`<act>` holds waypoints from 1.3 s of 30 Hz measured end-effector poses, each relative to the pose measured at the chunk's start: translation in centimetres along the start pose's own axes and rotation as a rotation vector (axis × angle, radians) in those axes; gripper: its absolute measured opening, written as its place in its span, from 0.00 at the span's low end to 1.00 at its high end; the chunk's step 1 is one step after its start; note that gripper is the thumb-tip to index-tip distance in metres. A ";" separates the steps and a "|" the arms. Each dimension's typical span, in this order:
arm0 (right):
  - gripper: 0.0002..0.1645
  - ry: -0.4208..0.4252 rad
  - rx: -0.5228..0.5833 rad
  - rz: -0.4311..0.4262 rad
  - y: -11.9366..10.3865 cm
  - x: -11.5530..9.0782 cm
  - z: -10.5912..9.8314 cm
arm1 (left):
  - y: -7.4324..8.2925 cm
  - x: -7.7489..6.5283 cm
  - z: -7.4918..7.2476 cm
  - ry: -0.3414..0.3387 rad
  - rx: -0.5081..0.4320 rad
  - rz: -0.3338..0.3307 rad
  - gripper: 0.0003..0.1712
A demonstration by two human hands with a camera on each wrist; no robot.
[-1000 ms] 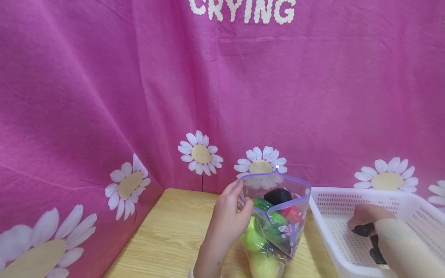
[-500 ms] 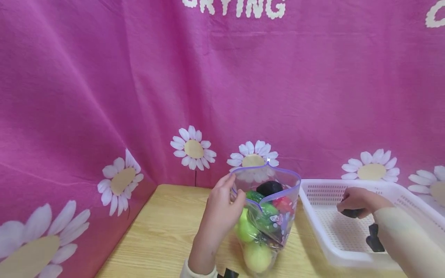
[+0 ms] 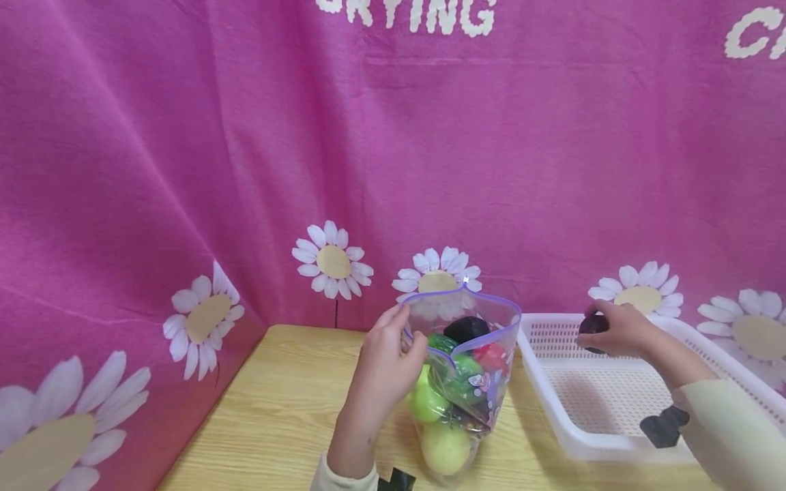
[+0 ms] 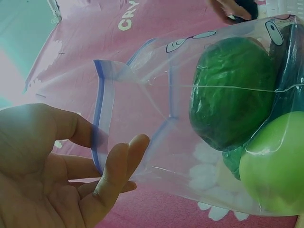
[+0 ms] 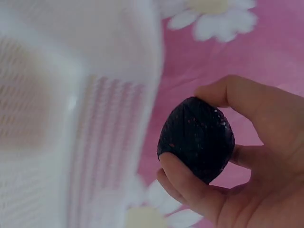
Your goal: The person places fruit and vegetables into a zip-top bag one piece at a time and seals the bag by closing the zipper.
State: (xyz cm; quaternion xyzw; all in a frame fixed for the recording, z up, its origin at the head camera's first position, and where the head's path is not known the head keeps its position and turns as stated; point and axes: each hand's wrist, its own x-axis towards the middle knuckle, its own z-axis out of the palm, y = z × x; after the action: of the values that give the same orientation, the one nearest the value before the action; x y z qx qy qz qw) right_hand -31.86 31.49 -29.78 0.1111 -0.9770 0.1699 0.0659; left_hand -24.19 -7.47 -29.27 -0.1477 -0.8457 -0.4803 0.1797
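Note:
My left hand [image 3: 383, 372] holds the purple-edged rim of a clear zip bag [image 3: 496, 392], whose mouth gapes upward. Inside the bag are a light green round fruit [image 4: 275, 164], a yellow-green one [image 3: 446, 448], a dark green wrinkled one [image 4: 232, 92], a red one [image 3: 490, 356] and a blackish one [image 3: 467, 331]. My right hand [image 3: 632, 331] grips a dark, egg-shaped fruit [image 5: 197, 140] between thumb and fingers. It is above the far left part of a white plastic basket [image 3: 568, 436], to the right of the bag.
The basket has perforated walls and floor, and stands on the wood-grain table [image 3: 276, 402] close to the bag. A pink cloth [image 3: 522, 170] with daisies hangs behind and to the left. Black wrist mounts [image 3: 664, 427] stick out below both wrists.
My right hand has lifted the dark fruit up from the basket floor and moved left toward the bag. My left hand keeps its hold on the rim. The head view has shifted slightly.

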 end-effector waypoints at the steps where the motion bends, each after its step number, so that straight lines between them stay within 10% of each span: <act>1: 0.29 0.053 -0.017 -0.025 -0.6 -0.3 -0.1 | 0.0 0.0 0.0 -0.003 -0.005 -0.005 0.30; 10: 0.36 0.549 0.209 -0.079 -8.5 -4.1 0.2 | -0.3 0.1 0.1 0.009 0.006 0.009 0.30; 19: 0.44 0.806 0.448 -0.043 -13.1 -7.4 1.1 | -0.5 0.0 0.5 -0.008 0.010 0.028 0.30; 39: 0.45 0.813 0.490 -0.365 -18.6 -6.2 4.9 | 0.8 -0.2 1.6 -0.025 0.071 0.075 0.28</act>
State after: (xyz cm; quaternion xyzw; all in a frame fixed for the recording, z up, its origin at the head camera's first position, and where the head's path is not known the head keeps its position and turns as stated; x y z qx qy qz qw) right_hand -21.86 13.97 -29.47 0.2171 -0.7685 0.4093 0.4412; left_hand -23.92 -5.72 -29.47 -0.1792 -0.8581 -0.4411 0.1921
